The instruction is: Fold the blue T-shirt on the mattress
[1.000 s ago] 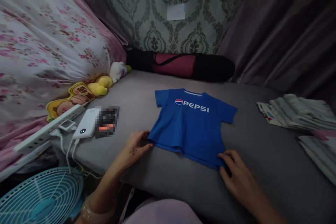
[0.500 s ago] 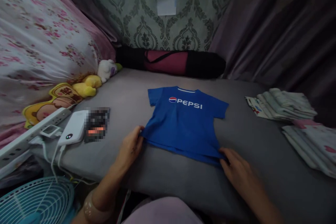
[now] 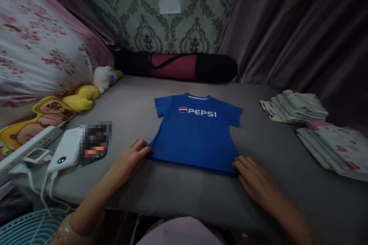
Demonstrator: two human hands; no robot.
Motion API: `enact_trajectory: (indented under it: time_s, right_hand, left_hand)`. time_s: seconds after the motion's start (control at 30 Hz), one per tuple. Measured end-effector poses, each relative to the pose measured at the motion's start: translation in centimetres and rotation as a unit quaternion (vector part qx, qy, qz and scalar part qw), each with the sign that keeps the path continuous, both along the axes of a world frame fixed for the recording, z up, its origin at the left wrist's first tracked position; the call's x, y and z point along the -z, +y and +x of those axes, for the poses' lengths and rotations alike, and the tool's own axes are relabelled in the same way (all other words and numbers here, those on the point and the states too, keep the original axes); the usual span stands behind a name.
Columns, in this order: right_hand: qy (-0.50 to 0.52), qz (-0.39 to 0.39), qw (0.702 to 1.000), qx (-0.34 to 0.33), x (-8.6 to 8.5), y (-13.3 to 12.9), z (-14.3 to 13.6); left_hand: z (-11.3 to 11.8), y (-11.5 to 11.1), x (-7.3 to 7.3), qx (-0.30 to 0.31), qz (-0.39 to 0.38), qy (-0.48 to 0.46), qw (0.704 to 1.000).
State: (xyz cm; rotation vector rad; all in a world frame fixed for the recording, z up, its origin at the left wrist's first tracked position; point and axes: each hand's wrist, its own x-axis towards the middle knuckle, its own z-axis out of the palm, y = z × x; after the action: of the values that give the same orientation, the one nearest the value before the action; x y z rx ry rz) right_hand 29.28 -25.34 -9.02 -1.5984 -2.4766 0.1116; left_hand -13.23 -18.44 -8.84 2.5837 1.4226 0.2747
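Note:
A blue T-shirt [image 3: 192, 138] with a white PEPSI print lies spread face up on the grey bed sheet [image 3: 184, 195], its collar pointing away from me. My left hand [image 3: 134, 157] pinches the hem's left corner between thumb and fingers. At the opposite corner of the hem, my right hand [image 3: 253, 176] is closed on the fabric, its fingertips partly hidden by the hand. The hem looks nearly straight between both hands, and the two sleeves lie out flat to the sides.
Folded clothes [image 3: 296, 107] and a second folded stack [image 3: 333, 147] lie at the right. A power bank [image 3: 66, 149], power strip [image 3: 31, 149], blurred-out phone [image 3: 94, 143] and plush toys [image 3: 80, 97] line the left. A black and red long bag [image 3: 172, 67] rests along the wall; a fan [image 3: 31, 229] stands low left.
Both hands have drawn the hem tauter and straighter, the left hand pulling its corner outward and toward me. Folds on the shirt front have smoothed out. My view has turned slightly right.

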Motion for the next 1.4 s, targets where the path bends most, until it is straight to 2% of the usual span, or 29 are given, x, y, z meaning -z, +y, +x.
enact_trajectory:
  time_s: [0.13, 0.3, 0.43, 0.53, 0.6, 0.67, 0.73, 0.8, 0.83, 0.9, 0.97, 1.03, 1.1, 1.17, 1.23, 1.27, 1.4]
  right_hand:
    - [0.036, -0.039, 0.999, -0.005, -0.1, -0.2, 1.1]
    - [0.062, -0.148, 0.987, 0.005, -0.4, 0.0, 1.5]
    - [0.076, -0.219, 0.973, 0.012, -2.1, 0.2, 1.4]
    - [0.082, -0.289, 0.954, -0.002, -3.9, 1.3, 2.1]
    - [0.095, -0.311, 0.946, -0.005, -4.5, 3.1, 2.4]
    - [0.123, -0.273, 0.954, 0.006, -4.0, 5.8, 1.8]
    - [0.164, -0.139, 0.975, 0.046, -2.3, 8.9, 0.1]
    - [0.183, -0.051, 0.977, 0.095, -0.2, 11.8, -2.5]
    - [0.184, -0.034, 0.976, 0.111, 0.8, 13.1, -3.7]
    - [0.163, -0.016, 0.981, 0.103, 2.0, 14.9, -5.3]
    - [0.153, 0.029, 0.978, 0.138, 2.0, 15.9, -5.1]
    - [0.141, 0.072, 0.954, 0.253, 1.3, 16.5, -3.0]
    - [0.101, 0.039, 0.912, 0.396, 0.4, 16.8, -0.1]
    - [0.062, -0.052, 0.876, 0.476, -0.1, 17.1, 2.4]
    - [0.036, -0.110, 0.860, 0.497, 0.0, 17.3, 3.6]
    - [0.028, -0.121, 0.862, 0.492, 0.2, 17.5, 3.8]
    - [0.014, -0.114, 0.885, 0.451, 1.2, 17.9, 2.9]
  left_hand:
    - [0.0, 0.4, -0.6, 0.041, -0.034, -0.018, 0.998]
    - [-0.1, 0.8, -1.2, 0.061, -0.073, -0.026, 0.995]
    - [-0.6, 0.6, -1.7, 0.070, -0.102, -0.022, 0.992]
    - [-0.8, 0.8, -3.2, 0.080, -0.133, 0.000, 0.988]
    - [0.0, 1.6, -4.3, 0.083, -0.139, 0.013, 0.987]
    - [1.9, 2.8, -4.9, 0.081, -0.119, 0.002, 0.990]
    - [5.1, 4.1, -4.5, 0.091, -0.083, -0.029, 0.992]
    - [9.1, 4.9, -3.2, 0.127, -0.051, -0.044, 0.990]
    - [11.0, 5.0, -2.3, 0.169, -0.038, -0.046, 0.984]
    - [14.1, 4.8, -0.7, 0.244, -0.011, -0.033, 0.969]
    - [15.9, 4.4, 0.0, 0.272, -0.006, -0.019, 0.962]
    - [16.5, 4.3, -0.3, 0.292, -0.016, -0.005, 0.956]
    - [17.0, 4.8, -1.4, 0.306, -0.025, 0.008, 0.952]
    - [18.3, 6.1, -2.3, 0.312, -0.024, 0.014, 0.950]
    - [20.6, 7.7, -2.4, 0.304, -0.013, 0.006, 0.952]
    - [22.0, 8.6, -2.1, 0.277, -0.003, -0.002, 0.961]
    - [27.2, 10.9, 0.7, 0.139, 0.030, -0.017, 0.990]
